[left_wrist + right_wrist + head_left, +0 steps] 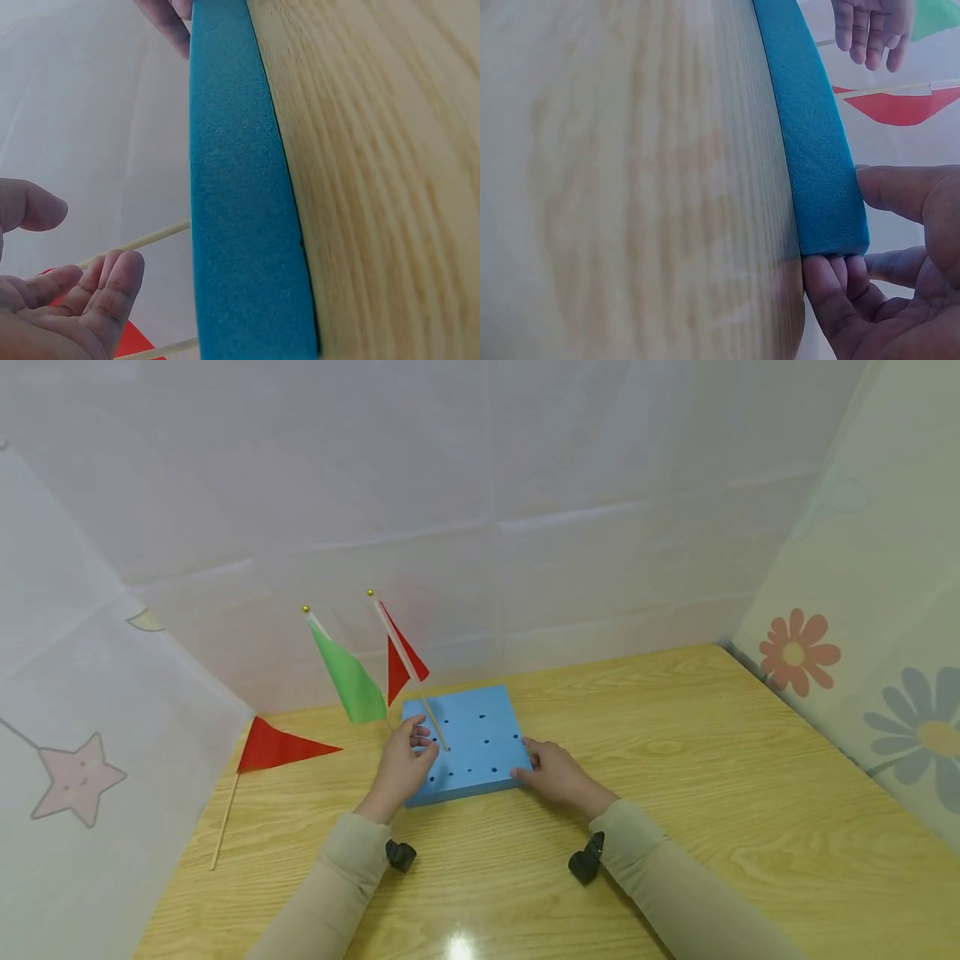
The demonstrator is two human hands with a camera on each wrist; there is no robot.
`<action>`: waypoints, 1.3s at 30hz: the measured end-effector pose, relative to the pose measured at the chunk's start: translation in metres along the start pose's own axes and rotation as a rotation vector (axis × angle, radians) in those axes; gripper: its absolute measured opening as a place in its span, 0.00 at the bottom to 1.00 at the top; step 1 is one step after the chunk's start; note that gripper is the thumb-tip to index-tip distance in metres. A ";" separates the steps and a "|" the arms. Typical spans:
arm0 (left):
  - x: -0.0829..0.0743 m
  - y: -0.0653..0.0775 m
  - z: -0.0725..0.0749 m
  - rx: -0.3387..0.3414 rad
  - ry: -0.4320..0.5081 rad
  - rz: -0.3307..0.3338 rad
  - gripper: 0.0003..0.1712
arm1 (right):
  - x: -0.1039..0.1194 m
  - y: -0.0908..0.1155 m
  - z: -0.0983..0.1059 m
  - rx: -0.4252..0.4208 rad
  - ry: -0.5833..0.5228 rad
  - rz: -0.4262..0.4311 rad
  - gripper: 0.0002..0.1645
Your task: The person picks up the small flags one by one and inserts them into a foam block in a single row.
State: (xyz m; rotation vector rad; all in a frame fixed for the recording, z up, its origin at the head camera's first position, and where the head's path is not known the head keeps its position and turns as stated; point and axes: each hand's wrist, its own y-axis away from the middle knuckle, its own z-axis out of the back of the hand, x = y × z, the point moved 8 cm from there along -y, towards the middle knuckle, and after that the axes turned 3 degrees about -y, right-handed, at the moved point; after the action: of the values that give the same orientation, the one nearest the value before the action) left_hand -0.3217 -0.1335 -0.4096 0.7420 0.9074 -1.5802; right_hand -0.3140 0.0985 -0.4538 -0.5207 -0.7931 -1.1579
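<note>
A blue foam block (468,702) with several small holes in its top lies flat on the table. My right hand (558,774) grips its right side, the thumb on the top edge and the fingers against the side face (825,150). Above the block's left part hovers my left hand (405,766), fingers loosely bent and holding nothing. A red flag (397,670) stands tilted to the left, its stick in a hole near the middle. Farther left leans a green flag (352,681); the left hand hides where its stick meets the block.
Another red triangular flag (273,749) with a wooden stick lies at the table's left side. The wooden table (675,760) meets a pale sheet (600,568) at the back. Printed sheets hang on both sides.
</note>
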 end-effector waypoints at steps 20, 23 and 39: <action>0.014 0.022 0.022 0.069 -0.050 -0.020 0.24 | 0.001 0.001 0.000 0.006 0.002 -0.001 0.42; 0.017 0.027 0.025 0.088 -0.061 -0.018 0.24 | 0.001 0.001 0.000 0.006 0.005 0.012 0.42; 0.040 0.040 0.056 0.119 -0.140 0.004 0.18 | 0.001 -0.001 0.001 -0.004 0.008 0.004 0.41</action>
State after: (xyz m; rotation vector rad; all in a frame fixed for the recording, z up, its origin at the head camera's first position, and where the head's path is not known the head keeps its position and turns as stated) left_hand -0.2892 -0.2052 -0.4214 0.7055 0.7150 -1.6719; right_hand -0.3151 0.0983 -0.4523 -0.5204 -0.7825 -1.1576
